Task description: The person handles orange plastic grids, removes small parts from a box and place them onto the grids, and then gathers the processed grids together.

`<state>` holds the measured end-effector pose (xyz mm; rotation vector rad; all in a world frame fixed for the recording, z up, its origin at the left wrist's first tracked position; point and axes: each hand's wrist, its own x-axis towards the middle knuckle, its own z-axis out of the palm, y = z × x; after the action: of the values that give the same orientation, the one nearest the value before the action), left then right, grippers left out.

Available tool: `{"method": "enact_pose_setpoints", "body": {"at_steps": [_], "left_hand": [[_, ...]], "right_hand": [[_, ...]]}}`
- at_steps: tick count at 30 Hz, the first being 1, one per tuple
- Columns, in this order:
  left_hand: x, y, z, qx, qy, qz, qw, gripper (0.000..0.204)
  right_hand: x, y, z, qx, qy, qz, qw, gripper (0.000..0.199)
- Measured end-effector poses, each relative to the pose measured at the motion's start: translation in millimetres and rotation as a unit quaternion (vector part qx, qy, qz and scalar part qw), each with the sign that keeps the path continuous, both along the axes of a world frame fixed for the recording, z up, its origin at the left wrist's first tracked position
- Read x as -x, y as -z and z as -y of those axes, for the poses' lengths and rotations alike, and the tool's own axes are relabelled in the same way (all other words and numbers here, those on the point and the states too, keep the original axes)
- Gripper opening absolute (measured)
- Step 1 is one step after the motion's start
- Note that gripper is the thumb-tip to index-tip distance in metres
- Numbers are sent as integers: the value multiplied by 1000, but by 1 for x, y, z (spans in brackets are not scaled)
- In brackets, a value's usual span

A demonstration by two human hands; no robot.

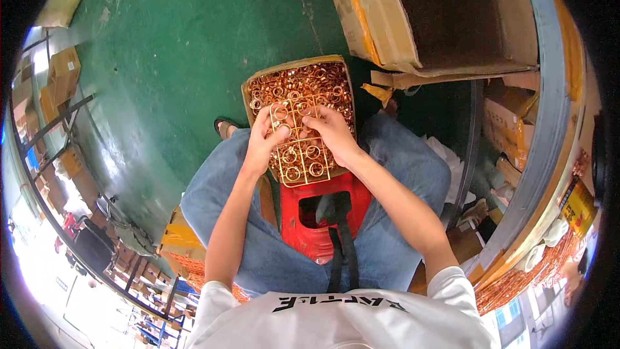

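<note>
A thin copper-coloured frame of joined rings (pixel 302 152) is held between both hands above a red plastic stool (pixel 321 212). My left hand (pixel 264 141) grips its left edge. My right hand (pixel 330 130) grips its upper right part, fingers curled over the rings. Just beyond the hands, on the green floor, stands a small cardboard box (pixel 299 87) full of loose copper rings.
A large open cardboard box (pixel 439 16) stands at the upper right beside a curved table edge (pixel 546 123) with more boxes under it. Copper parts (pixel 516 281) lie at the lower right. Metal racks with cartons (pixel 58 123) line the left. My knees in blue jeans flank the stool.
</note>
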<state>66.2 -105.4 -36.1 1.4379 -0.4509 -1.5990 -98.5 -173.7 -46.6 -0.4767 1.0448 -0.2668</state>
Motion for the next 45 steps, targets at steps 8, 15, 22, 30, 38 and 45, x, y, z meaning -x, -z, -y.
{"method": "enact_pose_setpoints", "body": {"at_steps": [8,15,22,30,38,45], "left_hand": [[7,13,-4,-30,26,95,995,13],[-5,-1,-1,-102,43,-80,991,26],[-1,8,-3,-1,86,41,995,27],[6,-3,2,-133,89,-36,986,18],[-4,5,-3,-287,42,-71,954,46],[-2,5,-1,-277,50,-60,958,38]], "right_hand": [[-1,-4,-5,63,-9,-25,998,12],[0,-5,0,-20,26,-37,999,16],[-1,-10,5,-52,41,-9,998,18],[2,-7,6,-100,54,66,991,17],[4,8,-9,-71,-5,50,996,22],[3,9,-7,-26,-28,-3,999,34]]}}
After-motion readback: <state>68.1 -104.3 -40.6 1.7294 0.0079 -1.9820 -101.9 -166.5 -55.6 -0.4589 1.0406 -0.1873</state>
